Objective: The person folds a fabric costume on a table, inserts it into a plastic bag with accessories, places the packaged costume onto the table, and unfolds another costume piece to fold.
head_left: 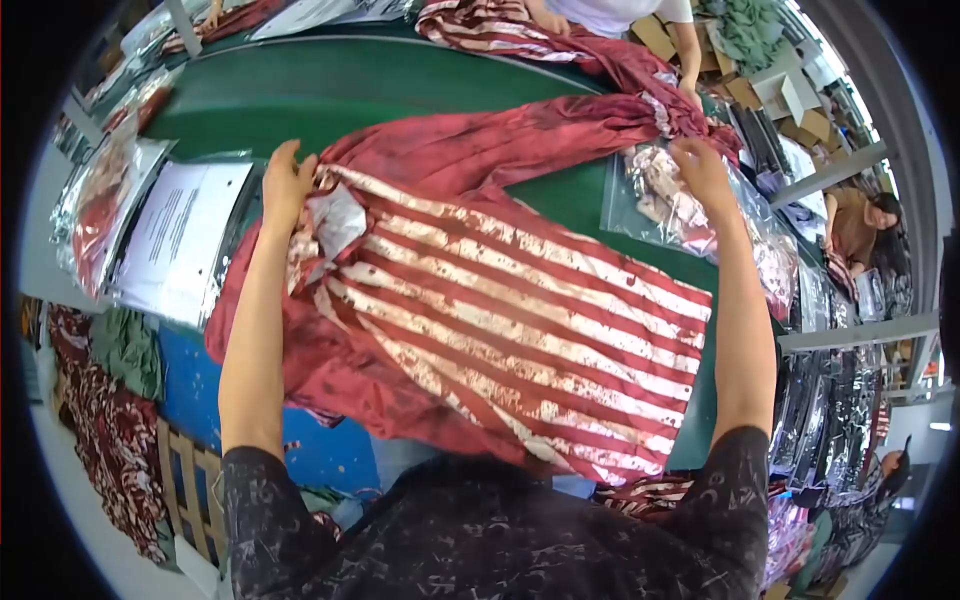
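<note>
A red garment with cream stripes and dark blotches (510, 320) lies spread over the green table in front of me. One plain red sleeve stretches away to the upper right, the other hangs at the lower left. My left hand (287, 185) is at the collar end, its fingers closed on the garment's edge. My right hand (703, 175) is near the far sleeve's cuff (662, 118), fingers bent; whether they grip the cloth is hard to tell. A clear plastic bag (640, 195) lies beneath that hand.
Bagged garments and printed sheets (185, 225) lie at the left of the green table (330, 85). Across it, a person's hands touch another striped garment (490, 30). Metal posts, cardboard boxes (785, 95) and stacked packages stand at the right, with more people there.
</note>
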Tool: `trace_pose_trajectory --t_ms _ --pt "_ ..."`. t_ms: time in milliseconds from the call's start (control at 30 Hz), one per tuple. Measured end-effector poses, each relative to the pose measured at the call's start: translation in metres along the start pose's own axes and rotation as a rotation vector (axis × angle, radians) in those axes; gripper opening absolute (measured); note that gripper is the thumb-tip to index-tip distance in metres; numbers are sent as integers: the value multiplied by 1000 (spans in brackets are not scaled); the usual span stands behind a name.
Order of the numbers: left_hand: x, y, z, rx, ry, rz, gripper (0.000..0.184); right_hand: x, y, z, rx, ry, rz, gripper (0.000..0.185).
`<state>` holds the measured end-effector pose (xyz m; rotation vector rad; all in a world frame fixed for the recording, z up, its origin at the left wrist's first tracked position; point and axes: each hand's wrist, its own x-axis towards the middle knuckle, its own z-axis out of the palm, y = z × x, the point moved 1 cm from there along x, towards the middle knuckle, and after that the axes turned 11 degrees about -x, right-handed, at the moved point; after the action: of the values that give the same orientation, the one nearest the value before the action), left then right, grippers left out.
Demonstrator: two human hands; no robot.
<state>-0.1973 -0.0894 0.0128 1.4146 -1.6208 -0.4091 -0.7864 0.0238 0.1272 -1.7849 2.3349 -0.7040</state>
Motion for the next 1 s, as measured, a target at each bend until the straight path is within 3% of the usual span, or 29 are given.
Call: trace_pose_trajectory --t_ms 33,100,133,200,267,333,367,433,467,533,567,633,700,733,867,933,967,1000 --pt "1 -16 6 -7 4 7 36 33 -4 6 -37 13 49 31" --pt "0 -62 19 183 7 386 39 112 37 41 -232 221 -85 38" --pt "0 -57 17 189 6 386 39 130 32 48 -226 220 -85 38" --pt "-3 -23 6 171 -87 287 40 149 18 64 -448 389 -272 49" --pt "-6 -26 -1 168 -133 232 40 160 17 88 -449 356 -343 50" --pt "4 -43 -5 -45 -361 -65 35 173 14 103 -471 329 -486 54" --pt "8 -42 -5 -157 -473 -209 33 176 15 111 -470 342 -485 54" --pt "1 -27 -8 -314 -419 -278 23 180 21 121 -652 -46 -158 50" --pt "-4 -17 -11 -465 -372 -367 14 182 23 118 -654 -20 -150 50" --pt "-12 0 -18 -505 -336 -360 10 177 30 113 -730 -138 -133 32" --pt "-17 8 -22 -537 -298 -378 10 177 26 97 -726 -127 -123 32" --pt "-21 18 -28 -550 -286 -400 12 170 16 55 -819 102 -208 26" --pt "-26 11 -34 -712 -256 -266 16 138 -8 -12 -926 197 -104 19" --pt "-37 4 -39 -788 -257 -223 19 75 -13 -49 -848 426 -459 19" --pt "-48 -9 -61 -726 -431 -133 18 -110 -47 -115 -534 683 -470 19" --pt "-59 -5 -69 -657 -452 15 19 -195 -32 -95 -466 590 -227 24" --pt "-61 -1 -74 -617 -454 90 19 -225 -8 -78 -493 553 -319 25" --pt "-61 5 -77 -619 -465 101 19 -251 6 -53 -519 486 -201 21"
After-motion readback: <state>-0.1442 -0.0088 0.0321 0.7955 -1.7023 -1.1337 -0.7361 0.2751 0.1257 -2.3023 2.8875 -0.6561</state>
